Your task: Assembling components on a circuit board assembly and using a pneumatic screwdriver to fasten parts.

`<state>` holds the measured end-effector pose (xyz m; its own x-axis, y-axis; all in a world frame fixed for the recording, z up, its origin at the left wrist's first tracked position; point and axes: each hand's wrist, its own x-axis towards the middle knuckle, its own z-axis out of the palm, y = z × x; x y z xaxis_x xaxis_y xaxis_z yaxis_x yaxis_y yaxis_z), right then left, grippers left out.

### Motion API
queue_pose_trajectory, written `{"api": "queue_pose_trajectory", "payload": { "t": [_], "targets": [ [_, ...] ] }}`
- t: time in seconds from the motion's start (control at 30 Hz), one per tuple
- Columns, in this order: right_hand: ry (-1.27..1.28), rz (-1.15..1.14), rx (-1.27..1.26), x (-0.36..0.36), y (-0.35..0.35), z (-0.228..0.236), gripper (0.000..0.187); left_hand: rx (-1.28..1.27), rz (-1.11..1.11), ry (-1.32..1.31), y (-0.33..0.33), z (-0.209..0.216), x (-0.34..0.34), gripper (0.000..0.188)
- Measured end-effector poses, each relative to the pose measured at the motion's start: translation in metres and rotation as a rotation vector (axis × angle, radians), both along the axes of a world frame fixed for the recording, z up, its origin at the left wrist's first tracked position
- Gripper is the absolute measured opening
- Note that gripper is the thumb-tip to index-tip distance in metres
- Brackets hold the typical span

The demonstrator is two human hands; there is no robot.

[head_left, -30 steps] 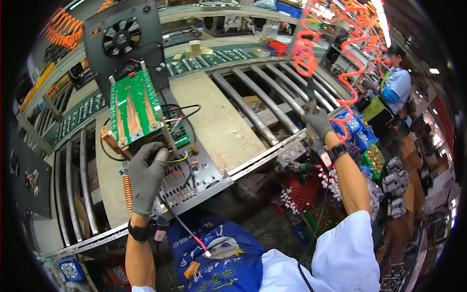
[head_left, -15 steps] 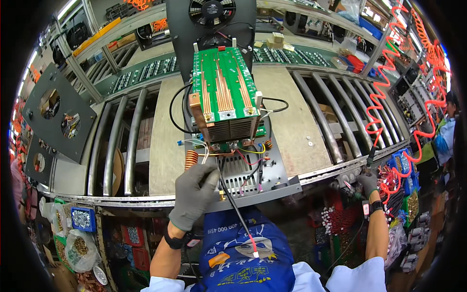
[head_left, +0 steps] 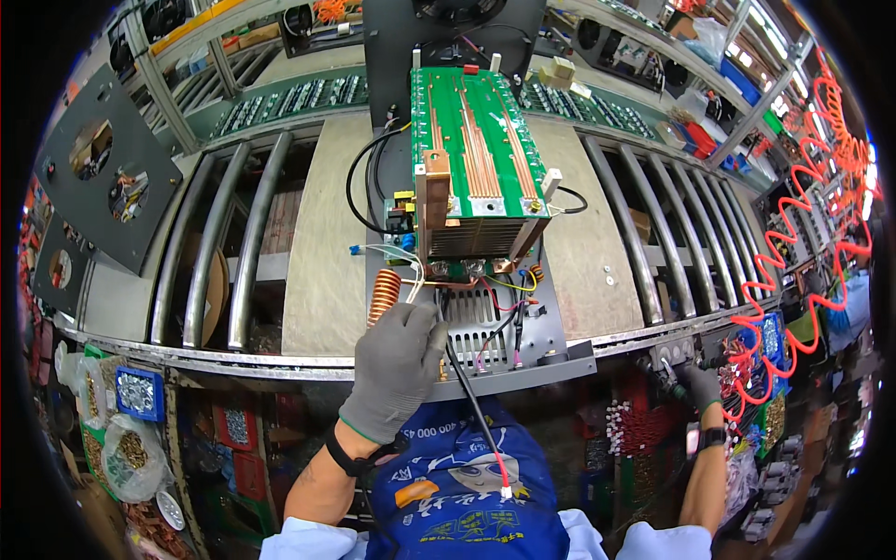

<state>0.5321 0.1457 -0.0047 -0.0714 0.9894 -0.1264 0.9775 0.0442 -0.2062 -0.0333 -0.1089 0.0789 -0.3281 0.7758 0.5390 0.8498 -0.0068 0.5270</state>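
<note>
Since its front lip juts past the bench edge, the chassis (head_left: 560, 359): grey, laid on a beige plank (head_left: 322, 224), presumably so that its near end is easy to reach. Plank: between rollers (head_left: 630, 229) on both sides, likely for a flat seat.

Board (head_left: 476, 140): green, copper-striped, set atop a finned heat sink (head_left: 471, 241) at mid-chassis; raised, it would seem, to leave the fins open to air.

Left hand (head_left: 397, 369): grey glove, over the chassis's near left edge, just below a copper coil (head_left: 384, 296). Fingers curled, thumb close to them; what lies within, and whether the pinch is fully closed, cannot be told. White wires (head_left: 416, 266) run down toward it, perhaps being steadied there.

Cable (head_left: 481, 420): black, beside the left thumb, slung across the lip; red-sleeved end loose against the blue apron (head_left: 448, 513).

Right hand (head_left: 698, 385): grey glove, well apart, low by the bench's right edge near a red coiled hose (head_left: 789, 280); grip and contents indistinct.
</note>
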Motion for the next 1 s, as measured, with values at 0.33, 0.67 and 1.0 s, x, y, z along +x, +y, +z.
{"api": "queue_pose_trajectory", "payload": {
  "t": [0.33, 0.67, 1.0],
  "targets": [
    [0.533, 0.202, 0.235, -0.194, -0.067, 0.060, 0.024, -0.104, 0.018, 0.019, -0.004, 0.005, -0.001, 0.018],
    [0.680, 0.998, 0.142, -0.360, -0.138, 0.087, 0.031, -0.212, 0.224, -0.171, 0.014, 0.027, -0.057, 0.030],
    [0.582, 1.230, 0.223, -0.395, -0.155, 0.070, 0.037, -0.304, 0.085, -0.781, 0.029, -0.010, -0.067, 0.028]
  ]
}}
